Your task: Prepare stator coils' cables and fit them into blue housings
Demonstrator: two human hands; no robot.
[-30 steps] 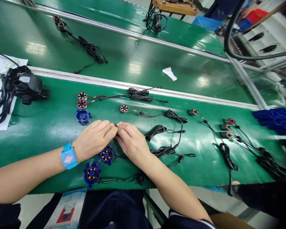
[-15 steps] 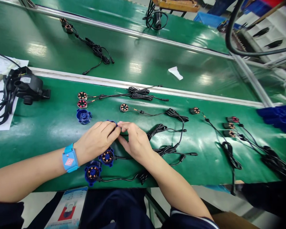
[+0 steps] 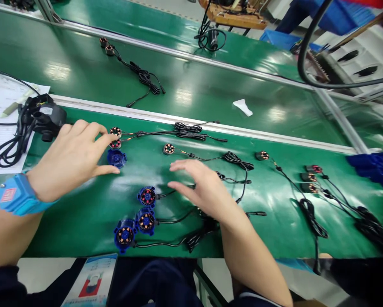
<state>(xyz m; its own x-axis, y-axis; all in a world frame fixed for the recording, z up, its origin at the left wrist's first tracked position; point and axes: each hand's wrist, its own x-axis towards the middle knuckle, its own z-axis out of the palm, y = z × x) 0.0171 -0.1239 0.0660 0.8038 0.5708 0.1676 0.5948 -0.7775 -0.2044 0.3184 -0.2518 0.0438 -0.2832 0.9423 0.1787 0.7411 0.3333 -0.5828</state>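
Note:
My left hand [image 3: 76, 155], a blue strap on its wrist, is open beside an empty blue plastic housing [image 3: 116, 159]. Its index fingertip overlaps two motor stators, one with copper coils [image 3: 115, 131] and one with red coils [image 3: 115, 144]; I cannot tell whether it touches them. Open and holding nothing, my right hand [image 3: 200, 183] hovers over black cables right of the middle. Between the hands and nearer to me sit three blue housings with stators inside: a red-coiled one [image 3: 147, 196] and two copper-coiled ones [image 3: 145, 221] [image 3: 125, 235], cables running right.
Another stator [image 3: 168, 149] lies behind my right hand, with several more at the right [image 3: 312, 177]. A black pump [image 3: 49, 115] and papers [image 3: 6, 157] occupy the left. Metal rails [image 3: 191, 117] cross behind. Blue parts [image 3: 373, 168] are stacked far right.
Both hands have let go of the red-coiled blue housing, which now sits on the table. My left hand has moved left and away to the empty housing; my right hand has drawn right and opened.

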